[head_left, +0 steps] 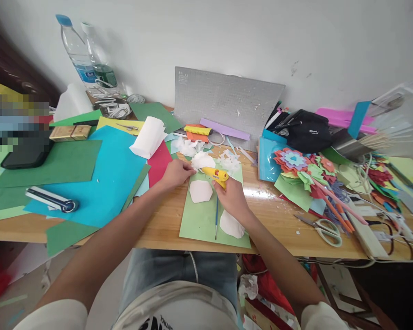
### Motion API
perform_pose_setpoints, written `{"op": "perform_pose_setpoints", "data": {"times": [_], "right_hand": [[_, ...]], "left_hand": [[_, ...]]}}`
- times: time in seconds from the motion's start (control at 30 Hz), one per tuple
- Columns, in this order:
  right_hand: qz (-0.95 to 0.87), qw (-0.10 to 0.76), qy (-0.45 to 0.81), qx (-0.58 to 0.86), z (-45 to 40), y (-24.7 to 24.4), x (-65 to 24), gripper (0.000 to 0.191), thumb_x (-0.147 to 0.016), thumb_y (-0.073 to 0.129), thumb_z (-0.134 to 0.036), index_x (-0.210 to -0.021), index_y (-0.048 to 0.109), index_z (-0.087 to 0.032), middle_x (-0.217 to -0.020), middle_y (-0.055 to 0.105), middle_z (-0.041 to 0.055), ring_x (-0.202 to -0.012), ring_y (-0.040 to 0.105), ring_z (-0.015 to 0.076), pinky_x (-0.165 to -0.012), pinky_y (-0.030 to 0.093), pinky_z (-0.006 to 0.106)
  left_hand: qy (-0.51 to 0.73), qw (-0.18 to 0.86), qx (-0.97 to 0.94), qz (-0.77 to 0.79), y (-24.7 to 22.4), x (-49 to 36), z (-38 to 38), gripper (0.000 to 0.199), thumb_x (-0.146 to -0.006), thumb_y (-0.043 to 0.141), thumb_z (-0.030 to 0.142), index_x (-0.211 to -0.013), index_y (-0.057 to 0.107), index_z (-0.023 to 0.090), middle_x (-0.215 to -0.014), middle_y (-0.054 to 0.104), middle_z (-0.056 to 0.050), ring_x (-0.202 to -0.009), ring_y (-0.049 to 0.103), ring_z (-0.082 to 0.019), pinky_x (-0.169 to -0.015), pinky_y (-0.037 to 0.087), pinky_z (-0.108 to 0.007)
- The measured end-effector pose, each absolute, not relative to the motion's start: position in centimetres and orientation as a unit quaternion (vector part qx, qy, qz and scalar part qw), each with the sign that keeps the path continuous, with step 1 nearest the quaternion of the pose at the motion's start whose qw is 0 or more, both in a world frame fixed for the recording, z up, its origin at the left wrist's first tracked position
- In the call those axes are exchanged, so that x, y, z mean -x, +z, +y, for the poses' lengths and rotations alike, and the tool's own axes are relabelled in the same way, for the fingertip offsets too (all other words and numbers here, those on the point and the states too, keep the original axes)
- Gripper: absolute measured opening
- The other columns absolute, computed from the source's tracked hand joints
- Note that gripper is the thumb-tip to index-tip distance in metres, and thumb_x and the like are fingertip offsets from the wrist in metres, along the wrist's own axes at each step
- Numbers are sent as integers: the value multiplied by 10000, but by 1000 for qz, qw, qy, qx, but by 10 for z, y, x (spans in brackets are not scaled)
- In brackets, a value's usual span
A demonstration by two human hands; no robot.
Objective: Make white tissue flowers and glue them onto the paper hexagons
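My right hand (pixel 231 195) is wrapped round the handle of a yellow glue gun (pixel 215 174), whose nozzle points left toward my left hand. My left hand (pixel 179 173) pinches the edge of a white paper piece (pixel 203 160) near the nozzle. Beneath lies a light green sheet (pixel 196 222). On it rest a white paper shape (pixel 200 191), a second white shape (pixel 231 225) partly under my right wrist, and a thin blue brush (pixel 216 215) standing lengthwise between them.
Scissors (pixel 325 229) and paper flowers (pixel 296 160) lie to the right, beside cables. A stapler (pixel 51 199) rests on blue paper (pixel 106 183) at the left. A grey cutting mat (pixel 223 101) leans on the wall; bottles (pixel 77 55) stand at the back left.
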State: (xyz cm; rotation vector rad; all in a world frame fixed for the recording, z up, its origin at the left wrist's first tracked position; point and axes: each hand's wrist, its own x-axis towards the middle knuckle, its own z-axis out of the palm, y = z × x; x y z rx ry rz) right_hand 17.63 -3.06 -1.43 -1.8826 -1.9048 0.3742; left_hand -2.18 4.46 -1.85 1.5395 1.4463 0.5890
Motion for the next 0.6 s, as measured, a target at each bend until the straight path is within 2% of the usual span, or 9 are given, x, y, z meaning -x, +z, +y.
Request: {"op": "perform_pose_setpoints", "data": {"times": [0.6], "right_hand": [[-697, 197, 107, 681, -33, -14, -175, 258, -926, 458, -360, -962, 635, -175, -817, 705, 82, -684, 612, 221, -620, 369, 290]], "left_hand": [[250, 446, -623, 592, -25, 21, 48, 148, -722, 723, 309, -673, 709, 170, -516, 604, 4, -460, 513, -123, -522, 418, -264]]}}
